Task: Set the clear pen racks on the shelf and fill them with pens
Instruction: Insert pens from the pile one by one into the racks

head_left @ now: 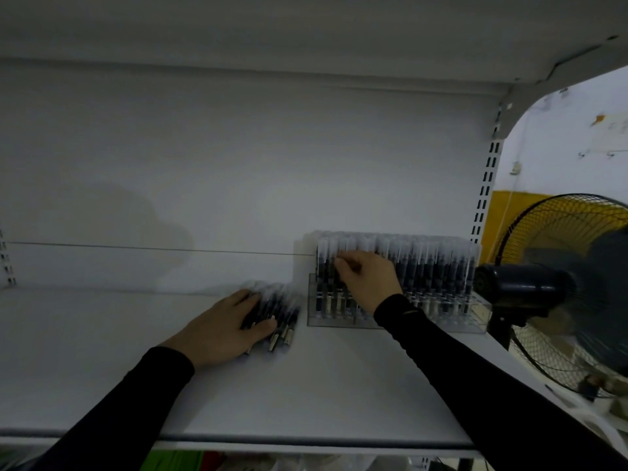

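A clear pen rack [472, 322] stands at the back right of the white shelf [102, 362], packed with several upright dark pens with clear caps [438, 263]. My right hand [368, 278] pinches a pen near the rack's left end, fingers curled on its upper part. A loose bundle of the same pens [283, 309] lies flat on the shelf just left of the rack. My left hand [224, 329] rests over that bundle, fingers and thumb wrapped around several of the pens. Both arms wear black sleeves.
A dark standing fan [560, 294] with a wire guard stands close to the shelf's right end, beside the rack. The shelf's slotted upright [486, 185] rises at the right. Another shelf board hangs overhead. Green and red items show below the front edge [306, 438].
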Motion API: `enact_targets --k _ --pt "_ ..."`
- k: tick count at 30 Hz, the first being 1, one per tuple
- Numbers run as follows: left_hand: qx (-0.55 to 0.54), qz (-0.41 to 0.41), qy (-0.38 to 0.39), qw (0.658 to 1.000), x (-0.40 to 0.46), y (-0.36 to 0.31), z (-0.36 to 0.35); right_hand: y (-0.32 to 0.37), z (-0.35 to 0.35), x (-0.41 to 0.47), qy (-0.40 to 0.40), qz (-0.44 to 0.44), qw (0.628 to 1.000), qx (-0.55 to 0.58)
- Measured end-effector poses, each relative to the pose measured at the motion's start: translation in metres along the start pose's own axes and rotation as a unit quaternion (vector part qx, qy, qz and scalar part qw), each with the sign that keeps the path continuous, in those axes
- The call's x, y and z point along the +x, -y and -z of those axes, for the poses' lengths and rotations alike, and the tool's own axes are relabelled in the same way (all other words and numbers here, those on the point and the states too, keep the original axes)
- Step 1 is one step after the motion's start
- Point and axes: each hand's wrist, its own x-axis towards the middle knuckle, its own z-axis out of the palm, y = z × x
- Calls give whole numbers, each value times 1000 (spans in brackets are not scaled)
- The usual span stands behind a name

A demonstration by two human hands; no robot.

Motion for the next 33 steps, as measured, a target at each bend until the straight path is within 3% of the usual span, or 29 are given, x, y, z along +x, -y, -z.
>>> enact_targets --k 5,12,17,22,26,33 --pt "2 -3 11 1000 -3 -3 3 0 2 -8 -62 25 997 36" --pt "-22 5 -30 999 -6 1 10 18 -9 -21 -43 153 987 37" --pt "-55 62 -76 994 -11 16 24 34 -30 -26 61 199 978 -9" --pt "-60 175 -63 981 -17 40 32 50 -54 -24 215 150 964 -31" --pt "-107 171 -39 979 -19 29 33 54 -79 -20 323 106 935 -100" --pt "-109 177 5 978 1 17 29 44 -105 -22 310 109 934 -141"
